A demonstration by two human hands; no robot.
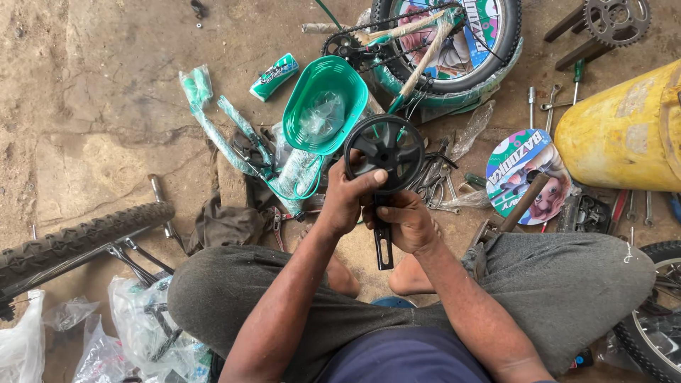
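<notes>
Both hands meet on a small black training wheel (384,150): left hand (349,198) grips its rim, right hand (406,221) clasps its slotted bracket (384,245). Wheel and bracket look joined, not yet fitted to the bike wheel (454,42); green basket (323,106) and spanners (436,186) lie loose on the floor.

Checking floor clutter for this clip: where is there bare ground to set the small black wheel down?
Bare floor lies upper left, bordered by the wrapped green parts and the knobby tyre. Ahead of the left hand and right hand, basket, tools and small bicycle wheel crowd it.
</notes>
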